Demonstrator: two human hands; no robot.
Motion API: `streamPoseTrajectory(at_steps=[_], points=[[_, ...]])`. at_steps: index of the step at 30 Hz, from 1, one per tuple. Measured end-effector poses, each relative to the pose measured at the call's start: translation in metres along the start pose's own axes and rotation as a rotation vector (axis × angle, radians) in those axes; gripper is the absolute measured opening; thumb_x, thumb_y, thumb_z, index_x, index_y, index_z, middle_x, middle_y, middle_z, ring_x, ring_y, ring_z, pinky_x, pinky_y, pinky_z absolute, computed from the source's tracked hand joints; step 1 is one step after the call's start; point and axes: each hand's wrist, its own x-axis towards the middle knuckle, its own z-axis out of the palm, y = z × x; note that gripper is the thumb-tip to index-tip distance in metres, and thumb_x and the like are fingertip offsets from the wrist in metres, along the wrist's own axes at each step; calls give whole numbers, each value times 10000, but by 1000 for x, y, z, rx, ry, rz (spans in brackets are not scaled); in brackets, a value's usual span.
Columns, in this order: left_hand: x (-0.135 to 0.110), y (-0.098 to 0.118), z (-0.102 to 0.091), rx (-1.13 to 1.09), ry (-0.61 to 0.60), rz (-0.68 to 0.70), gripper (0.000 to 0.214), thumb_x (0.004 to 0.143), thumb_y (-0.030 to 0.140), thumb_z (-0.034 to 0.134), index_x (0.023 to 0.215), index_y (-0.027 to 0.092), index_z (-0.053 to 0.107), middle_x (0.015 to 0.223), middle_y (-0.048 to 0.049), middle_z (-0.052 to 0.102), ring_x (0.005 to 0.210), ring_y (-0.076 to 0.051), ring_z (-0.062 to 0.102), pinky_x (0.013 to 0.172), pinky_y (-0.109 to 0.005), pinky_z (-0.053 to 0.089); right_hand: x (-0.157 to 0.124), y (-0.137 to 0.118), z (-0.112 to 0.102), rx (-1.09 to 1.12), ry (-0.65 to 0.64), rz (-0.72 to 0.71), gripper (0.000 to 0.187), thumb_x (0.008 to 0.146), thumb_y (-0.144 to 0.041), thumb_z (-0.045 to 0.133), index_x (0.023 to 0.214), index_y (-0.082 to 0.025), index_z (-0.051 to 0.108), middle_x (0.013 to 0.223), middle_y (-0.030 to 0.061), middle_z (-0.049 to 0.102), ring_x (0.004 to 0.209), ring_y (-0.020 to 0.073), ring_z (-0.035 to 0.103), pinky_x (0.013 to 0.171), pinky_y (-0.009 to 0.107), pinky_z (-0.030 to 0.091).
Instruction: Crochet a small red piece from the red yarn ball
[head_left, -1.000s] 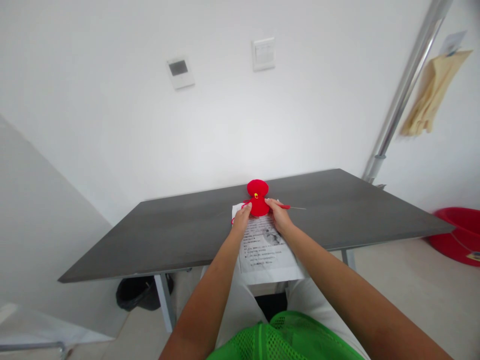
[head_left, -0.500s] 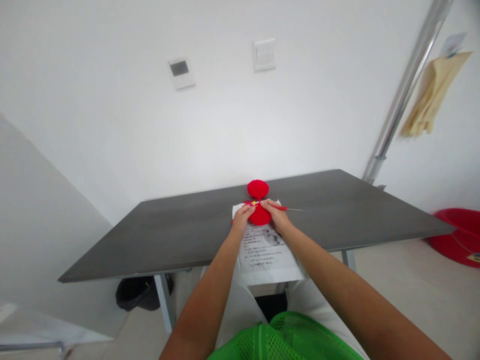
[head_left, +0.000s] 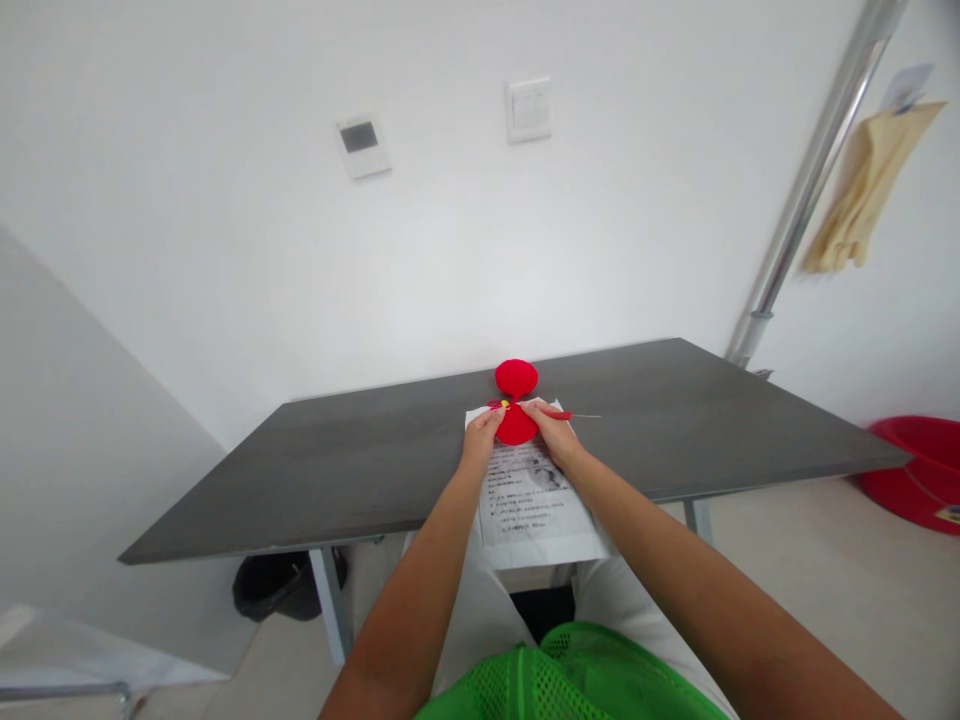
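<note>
Red crochet piece sits between the two hands, over the far end of the printed sheet on the worktop. Can't tell if it's resting on the paper or raised off it. Red yarn ball is just beyond it, near the worktop's back edge.

Hands: left hand pinches the piece's left side, fingers closed up narrow. Right hand is on the right side and also carries the red-handled crochet hook, thin metal shaft pointing out to the right, away from the piece. Hook tip too small to make out.

Yellow marker is at the piece's upper left, right by the left fingertips. Looks like the easy one to snag or pull out; I'd grip beside it, not over it. Thin red yarn loops out at the same spot, so I'd check nothing's trapped under the thumb before turning the piece.

Handling: soft fabric, should fold if squeezed. Light pinch on the rim both sides, flat toward the eyes so stitches can be read. Shaft pointing outward is a sound parking position: no poking the work. Slack toward the ball would help, else a tug could roll it off the back. Stitch detail unreadable from here.
</note>
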Motion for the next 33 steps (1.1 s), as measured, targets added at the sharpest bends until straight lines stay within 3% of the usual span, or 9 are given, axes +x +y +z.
streamPoseTrajectory(at_steps=[14,23,33], points=[[7,-11,-2,-66,5,-32,493,648,590,690,801,123,725,762,-66,706,729,-184,614,749,-317,463,3,2,-2,2,0,-16,238,608,-431,749,646,-218,650,701,-4,675,669,163,589,695,300,440],[3,-5,-2,-23,-43,4,364,627,509,732,717,161,679,696,-7,664,645,-131,564,665,-256,430,0,0,-2,-40,-31,6,230,630,-427,733,689,-216,663,703,-2,678,662,165,594,685,304,442],[2,-4,-1,-33,-55,-10,369,643,505,726,776,162,714,751,-24,698,690,-146,592,710,-267,445,-1,-1,0,-27,-8,12,246,607,-438,745,665,-221,644,685,-7,673,664,168,601,689,304,463]])
